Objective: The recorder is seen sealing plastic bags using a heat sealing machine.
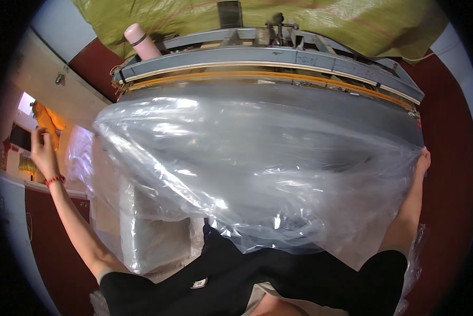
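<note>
hands [425,158] apart, right gripping clear plastic [236,142], capped pink flask [143,43]

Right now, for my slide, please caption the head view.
Clear plastic film spreads before a long grey frame; the right hand grips it, the left hand well apart.

The plastic [247,142] is clear with white streaks. The far cloth [347,21] is yellow-green with red lines, the far left bottle [146,48] pink with a dark band, the near shirt [220,268] black.
</note>
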Demonstrator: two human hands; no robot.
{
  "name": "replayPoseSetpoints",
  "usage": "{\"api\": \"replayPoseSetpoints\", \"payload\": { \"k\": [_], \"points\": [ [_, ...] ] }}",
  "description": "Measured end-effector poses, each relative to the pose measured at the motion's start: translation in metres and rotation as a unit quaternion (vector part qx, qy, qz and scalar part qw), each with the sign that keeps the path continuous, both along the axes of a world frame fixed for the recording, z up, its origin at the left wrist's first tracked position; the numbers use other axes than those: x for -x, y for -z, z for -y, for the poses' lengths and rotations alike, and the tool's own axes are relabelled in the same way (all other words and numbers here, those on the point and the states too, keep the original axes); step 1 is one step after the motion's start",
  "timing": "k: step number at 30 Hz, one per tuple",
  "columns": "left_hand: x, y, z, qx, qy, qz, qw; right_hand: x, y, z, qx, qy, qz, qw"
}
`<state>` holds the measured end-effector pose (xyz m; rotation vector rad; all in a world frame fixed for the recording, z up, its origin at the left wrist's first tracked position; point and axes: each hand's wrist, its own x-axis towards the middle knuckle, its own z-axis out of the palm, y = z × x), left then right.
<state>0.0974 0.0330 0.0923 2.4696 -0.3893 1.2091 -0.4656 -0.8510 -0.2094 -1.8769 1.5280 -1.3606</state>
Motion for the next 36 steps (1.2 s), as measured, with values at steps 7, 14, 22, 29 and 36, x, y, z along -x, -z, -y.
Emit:
{"api": "replayPoseSetpoints", "payload": {
  "k": [7,14,22,29,36],
  "points": [
    [-0.012,0.14,0.009,0.062,0.156,-0.165,0.972,0.002,-0.001,0.0,-0.02,-0.012,-0.005,1.0],
    [0.169,0.338,0.067,0.741,0.164,-0.581,0.294,-0.001,-0.003,0.0,0.001,-0.005,-0.075,0.997],
    [-0.02,0.238,-0.029,0.615,0.082,-0.219,0.753,-0.003,-0.007,-0.007,-0.021,0.001,-0.03,0.999],
    [-0.104,0.02,-0.007,-0.085,-0.17,-0.02,0.982,-0.001,-0.003,-0.003,0.019,-0.03,-0.117,0.992],
    [0.022,0.067,0.145,-0.305,0.39,-0.035,0.868,0.005,-0.005,-0.006,0.023,0.04,-0.123,0.991]
  ]
}}
